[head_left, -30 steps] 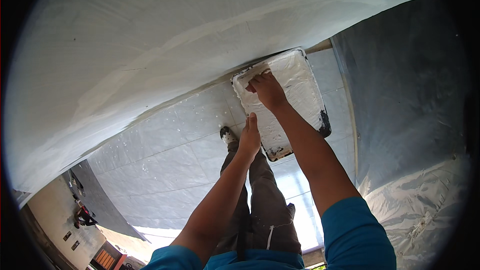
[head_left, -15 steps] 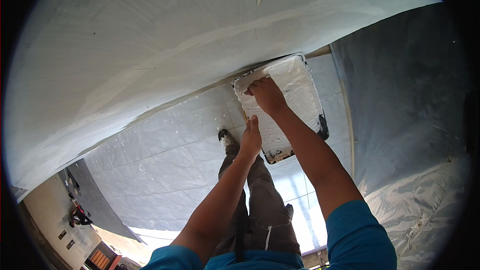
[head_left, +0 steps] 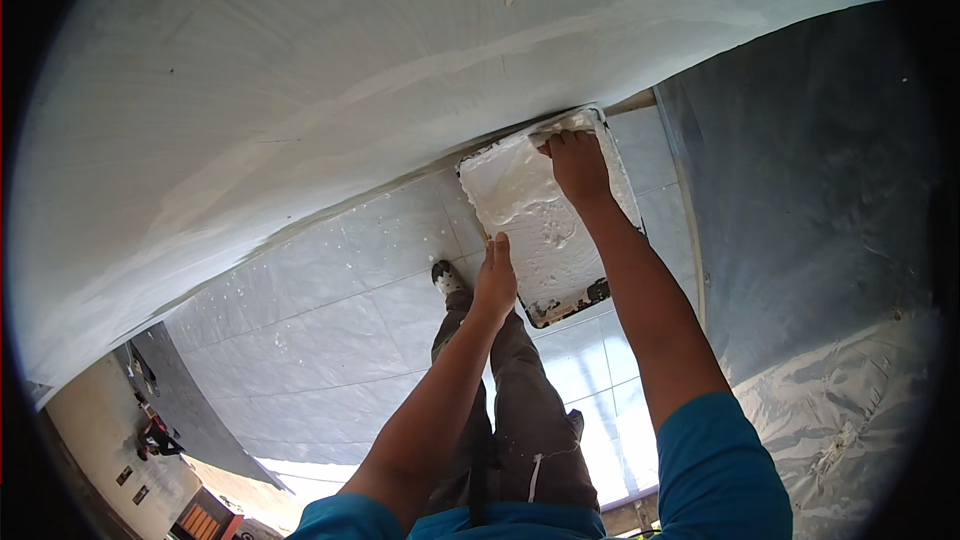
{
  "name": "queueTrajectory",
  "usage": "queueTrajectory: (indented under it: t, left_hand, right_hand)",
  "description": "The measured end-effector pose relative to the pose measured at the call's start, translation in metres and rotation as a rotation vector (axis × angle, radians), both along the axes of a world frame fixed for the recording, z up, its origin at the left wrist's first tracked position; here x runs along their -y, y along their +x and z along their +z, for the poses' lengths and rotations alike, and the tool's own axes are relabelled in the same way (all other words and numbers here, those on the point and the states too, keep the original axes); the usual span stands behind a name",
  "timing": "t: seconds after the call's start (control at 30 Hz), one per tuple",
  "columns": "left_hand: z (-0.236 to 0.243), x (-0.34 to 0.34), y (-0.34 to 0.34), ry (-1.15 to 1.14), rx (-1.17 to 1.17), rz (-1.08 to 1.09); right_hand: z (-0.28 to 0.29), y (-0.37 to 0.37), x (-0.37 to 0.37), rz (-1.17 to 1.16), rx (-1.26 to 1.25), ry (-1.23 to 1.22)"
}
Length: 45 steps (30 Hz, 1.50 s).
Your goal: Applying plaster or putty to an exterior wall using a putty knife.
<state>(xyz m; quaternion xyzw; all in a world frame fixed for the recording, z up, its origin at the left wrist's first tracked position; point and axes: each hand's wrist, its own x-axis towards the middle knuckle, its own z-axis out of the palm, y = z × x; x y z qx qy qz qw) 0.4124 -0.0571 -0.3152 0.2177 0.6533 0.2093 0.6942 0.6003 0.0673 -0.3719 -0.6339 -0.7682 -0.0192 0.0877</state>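
Observation:
A white-coated tray (head_left: pixel 535 260) with dark, chipped edges lies against the foot of the plastered wall, full of spread white paste. Near its far right corner, my right hand (head_left: pixel 572 155) is closed round a small flat tool (head_left: pixel 537 138), partly hidden by the fingers and smeared white. At the tray's left edge, my left hand (head_left: pixel 495 275) grips the side, its fingers partly hidden.
The pale wall (head_left: pixel 400 50) fills the upper view. Speckled tiles (head_left: pixel 320 280) lie under me, with my shoe (head_left: pixel 445 275) beside the tray. A dark grey sheet (head_left: pixel 790 190) and crumpled plastic (head_left: pixel 830 420) lie to the right. A doorway (head_left: pixel 200 510) shows lower left.
My right hand has moved right and up within the tray, toward its far corner. The paste beneath now looks more uneven. My left hand stays at the left edge.

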Motion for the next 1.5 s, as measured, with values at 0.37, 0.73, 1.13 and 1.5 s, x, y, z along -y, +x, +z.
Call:
queueTrajectory:
  t: [0.37, 0.73, 1.13, 1.5]
  left_hand:
    - [-0.005, 0.002, -0.009, 0.005, -0.009, -0.048]
    - [-0.015, 0.003, -0.012, 0.032, -0.071, -0.112]
    - [-0.017, 0.003, -0.004, 0.061, -0.144, -0.228]
    - [-0.010, 0.002, -0.005, 0.031, -0.064, -0.177]
  right_hand:
    - [0.008, -0.011, 0.014, -0.066, -0.128, -0.029]
    - [0.008, 0.003, -0.003, 0.016, -0.232, 0.055]
    - [-0.002, 0.001, -0.010, -0.044, -0.195, -0.164]
    - [-0.001, -0.002, -0.002, -0.032, -0.089, -0.063]
